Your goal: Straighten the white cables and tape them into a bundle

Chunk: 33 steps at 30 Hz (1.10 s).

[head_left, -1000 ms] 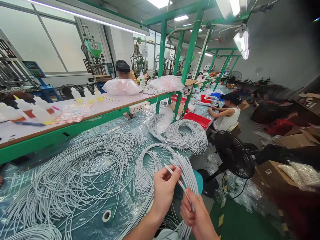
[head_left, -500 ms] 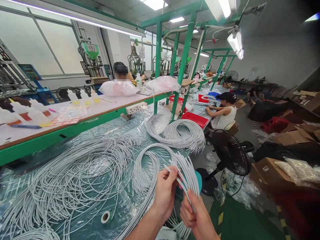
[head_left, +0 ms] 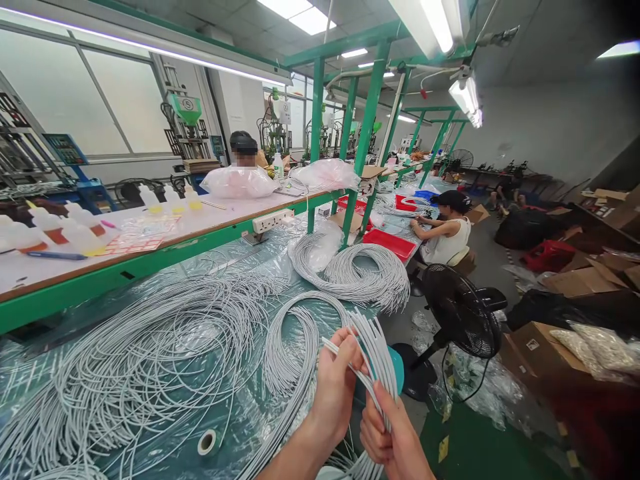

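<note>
A bundle of grey cables (head_left: 379, 350) stands up out of my right hand (head_left: 387, 427), whose fingers are wrapped round it. My left hand (head_left: 334, 373) is closed, thumb against fingers, pinching a few cable ends at the bundle's left side. Below my hands the cables run down out of sight. On the plastic-covered bench to the left lies a large loose heap of cables (head_left: 150, 353). A smaller coil of cables (head_left: 290, 357) rests beside my left hand, and another coil (head_left: 373, 273) lies farther back.
A tape roll (head_left: 207, 442) lies on the bench. Squeeze bottles (head_left: 83, 235) stand on the raised shelf (head_left: 150, 233). A black fan (head_left: 457, 310) and a teal container (head_left: 397, 368) are at the right. A co-worker (head_left: 445, 230) sits beyond a red tray (head_left: 390, 244).
My left hand has shifted slightly left, spreading the pinched cable ends a little from the bundle. My right hand keeps its hold. The view has tilted slightly.
</note>
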### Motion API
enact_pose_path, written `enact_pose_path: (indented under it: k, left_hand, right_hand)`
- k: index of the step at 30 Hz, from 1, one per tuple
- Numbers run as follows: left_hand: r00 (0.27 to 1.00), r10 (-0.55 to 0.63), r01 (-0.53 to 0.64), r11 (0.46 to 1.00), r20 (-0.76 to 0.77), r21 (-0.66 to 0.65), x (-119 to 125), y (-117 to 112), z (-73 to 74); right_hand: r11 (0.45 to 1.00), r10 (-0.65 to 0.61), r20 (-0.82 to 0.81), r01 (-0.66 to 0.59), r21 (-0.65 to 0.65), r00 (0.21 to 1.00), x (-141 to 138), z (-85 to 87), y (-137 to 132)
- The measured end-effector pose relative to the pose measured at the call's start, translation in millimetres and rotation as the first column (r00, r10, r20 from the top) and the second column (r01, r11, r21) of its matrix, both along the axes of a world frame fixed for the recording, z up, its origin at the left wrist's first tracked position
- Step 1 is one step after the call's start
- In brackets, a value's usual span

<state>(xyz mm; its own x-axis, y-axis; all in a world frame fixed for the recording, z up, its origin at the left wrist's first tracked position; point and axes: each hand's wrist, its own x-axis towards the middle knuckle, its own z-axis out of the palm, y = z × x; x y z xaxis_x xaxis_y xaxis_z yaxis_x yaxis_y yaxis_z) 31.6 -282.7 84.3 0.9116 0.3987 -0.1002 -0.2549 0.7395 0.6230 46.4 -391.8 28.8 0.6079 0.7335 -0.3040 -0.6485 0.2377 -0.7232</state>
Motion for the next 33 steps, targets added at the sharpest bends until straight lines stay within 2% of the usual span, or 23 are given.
enact_pose_path:
  k: [4, 9, 13, 15, 17, 19, 21, 25, 29, 33]
  left_hand:
    - [0.994, 0.038, -0.024, 0.990, -0.099, 0.140, 6, -1, -5.2]
    - [0.985, 0.107, -0.085, 0.983, -0.134, 0.160, 6, -1, -11.9]
    - [0.972, 0.197, -0.183, 0.977, -0.125, 0.108, 4, -3, -7.8]
    - [0.984, 0.162, -0.159, 0.986, -0.072, 0.038, 2, -3, -3.4]
    - [0.997, 0.072, -0.072, 0.997, -0.028, 0.006, 1, -4, 0.6]
    - [1.000, 0.005, -0.005, 1.000, -0.018, 0.015, 1, -3, 3.2]
    - [1.000, -0.008, 0.009, 0.999, -0.026, 0.037, 1, -3, 4.1]
    - [0.995, 0.068, -0.058, 0.991, -0.075, 0.122, 4, -4, 1.7]
    - [0.978, 0.147, -0.118, 0.975, -0.145, 0.189, 8, -6, -5.1]
    - [0.963, 0.214, -0.198, 0.974, -0.163, 0.109, 9, -8, -8.4]
  right_hand:
    - [0.999, -0.014, -0.001, 0.014, -0.049, 1.000, -2, 3.8, 3]
    - [0.999, -0.032, -0.042, 0.030, -0.037, 0.999, -2, 2.5, 3]
    - [1.000, -0.014, -0.079, 0.012, -0.020, 0.997, 1, 2.2, 0]
    - [0.999, 0.032, -0.092, -0.032, 0.005, 0.995, 2, 2.7, -2]
    - [0.997, 0.079, -0.106, -0.076, 0.034, 0.991, 4, 2.0, -3]
    - [0.992, 0.116, -0.109, -0.110, 0.061, 0.987, 5, -1.1, -4]
    - [0.985, 0.153, -0.107, -0.143, 0.094, 0.982, 7, -6.3, -5]
    - [0.976, 0.180, -0.148, -0.159, 0.146, 0.972, 10, -15.5, -6]
    - [0.981, 0.157, -0.161, -0.135, 0.137, 0.974, 11, -15.6, -6]
    - [0.981, 0.139, -0.113, -0.121, 0.148, 0.984, 11, -14.7, -6]
